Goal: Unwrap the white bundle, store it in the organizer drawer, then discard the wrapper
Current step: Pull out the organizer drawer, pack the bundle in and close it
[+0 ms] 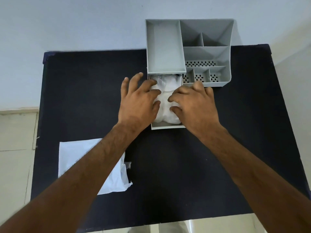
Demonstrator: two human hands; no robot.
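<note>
The white bundle (165, 96), soft crumpled cloth, lies in the pulled-out drawer (168, 126) of the grey organizer (165, 47). My left hand (139, 101) rests on the bundle's left side with fingers spread. On the bundle's right side my right hand (193, 103) presses down, fingers bent. Both hands cover much of the drawer's side walls. The flat white wrapper (75, 153) lies on the near left of the dark table (168, 165), partly under my left forearm.
The organizer stands at the table's far edge against a pale wall, with an open tray on top and several small perforated compartments (201, 76) to the right of the drawer. Tiled floor shows to the left of the table.
</note>
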